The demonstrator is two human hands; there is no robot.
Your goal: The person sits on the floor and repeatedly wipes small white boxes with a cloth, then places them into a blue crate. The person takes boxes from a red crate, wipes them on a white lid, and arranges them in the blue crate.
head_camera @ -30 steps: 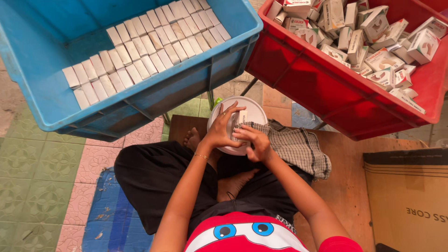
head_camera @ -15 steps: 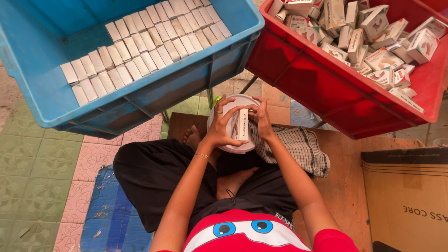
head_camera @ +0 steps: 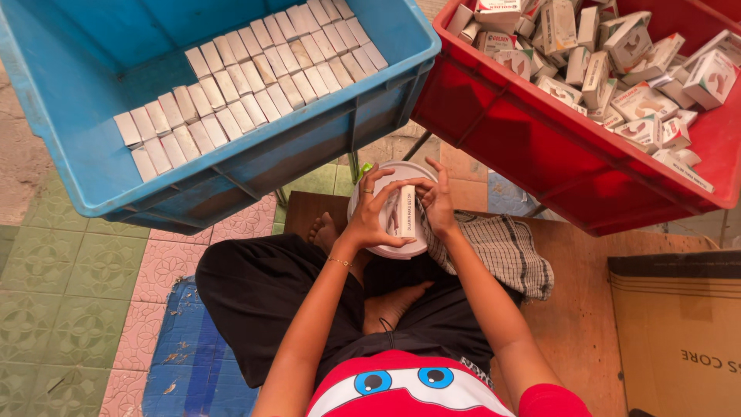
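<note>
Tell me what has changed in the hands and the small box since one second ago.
The small box, hidden under the hands a second ago, now stands upright between the left hand and right hand, over the white tub. Both hands hold it as before. The blue crate and red crate are unchanged.

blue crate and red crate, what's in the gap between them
In the head view, the gap between the blue crate and the red crate shows only tiled floor and a thin dark leg.
</note>
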